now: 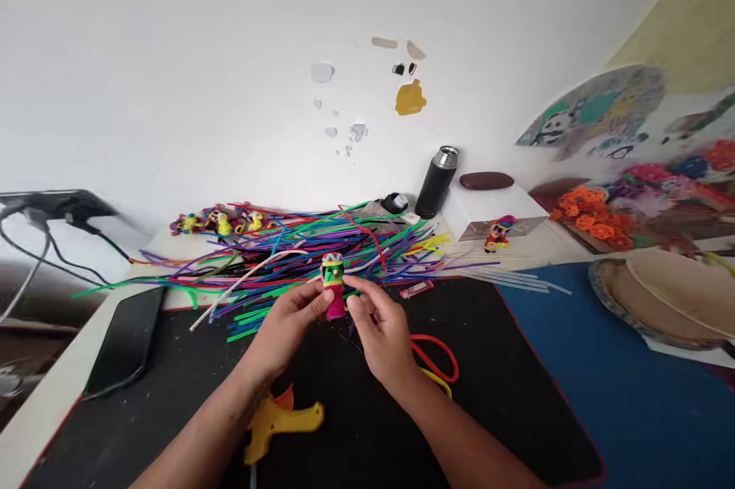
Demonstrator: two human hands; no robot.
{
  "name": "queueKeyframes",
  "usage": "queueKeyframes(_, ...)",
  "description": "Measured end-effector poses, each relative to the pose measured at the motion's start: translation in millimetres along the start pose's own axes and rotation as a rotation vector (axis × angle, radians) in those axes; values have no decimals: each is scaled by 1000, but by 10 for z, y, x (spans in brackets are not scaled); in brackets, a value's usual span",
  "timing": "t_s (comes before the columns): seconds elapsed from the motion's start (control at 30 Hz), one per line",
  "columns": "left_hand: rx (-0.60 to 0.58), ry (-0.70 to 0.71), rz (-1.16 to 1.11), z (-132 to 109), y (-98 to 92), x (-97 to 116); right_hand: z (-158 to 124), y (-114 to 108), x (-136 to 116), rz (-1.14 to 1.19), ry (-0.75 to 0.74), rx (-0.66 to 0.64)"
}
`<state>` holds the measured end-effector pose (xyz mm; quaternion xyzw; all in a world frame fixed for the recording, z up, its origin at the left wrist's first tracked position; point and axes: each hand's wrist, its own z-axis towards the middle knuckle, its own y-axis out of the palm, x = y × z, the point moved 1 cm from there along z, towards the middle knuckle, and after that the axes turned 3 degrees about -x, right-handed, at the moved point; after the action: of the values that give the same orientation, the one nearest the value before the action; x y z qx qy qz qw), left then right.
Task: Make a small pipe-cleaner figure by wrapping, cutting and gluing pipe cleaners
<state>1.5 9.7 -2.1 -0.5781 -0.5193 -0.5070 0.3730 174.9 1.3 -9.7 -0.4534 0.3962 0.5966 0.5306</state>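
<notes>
A small pipe-cleaner doll with a magenta body, green face, yellow bands and a pale blue top is upright above the black mat. My left hand pinches it from the left between thumb and fingers. From the right, the index fingertip of my right hand touches or nearly touches the doll's face; the thumb is apart from that finger and the others are curled. Below the hands lies a yellow glue gun with an orange trigger. Red and yellow pipe-cleaner loops lie beside my right wrist.
Many coloured pipe cleaners spread behind the mat. A phone lies left. At the back stand a black flask and a white box, with another doll by it. Clear glue sticks lie right.
</notes>
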Motion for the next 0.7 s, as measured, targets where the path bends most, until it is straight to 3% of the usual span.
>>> queueKeyframes(0.7,-8,11,54,-4,11,36,-63,18,-5,-83,-19,-43)
